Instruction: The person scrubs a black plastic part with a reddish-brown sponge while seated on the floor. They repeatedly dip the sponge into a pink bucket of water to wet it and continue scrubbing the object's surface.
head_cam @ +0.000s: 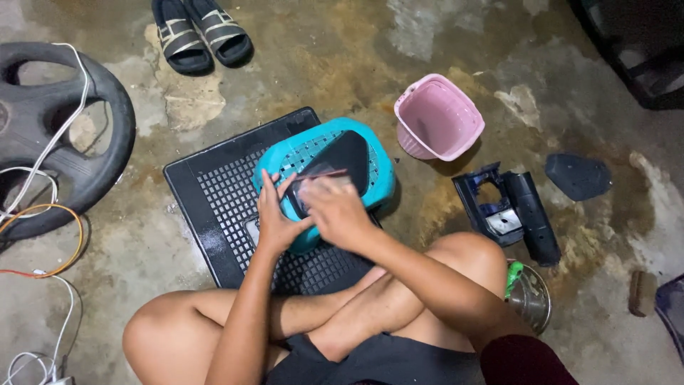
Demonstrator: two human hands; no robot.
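I sit cross-legged on a stained concrete floor. A teal plastic stool (381,175) with a grid top lies in front of me on a black perforated plastic panel (214,192). A black curved housing part (342,157) rests on the stool. My left hand (274,217) grips the near edge of that black part. My right hand (335,210) is blurred with motion and presses on the same part, over what looks like a thin flat piece with a reddish edge.
A pink plastic basket (438,117) stands to the right. Dark blue and black housing pieces (509,214) and a black cover (577,177) lie farther right. A steering wheel (50,128) with cables sits left, sandals (199,32) at the top, a metal bowl (531,299) by my knee.
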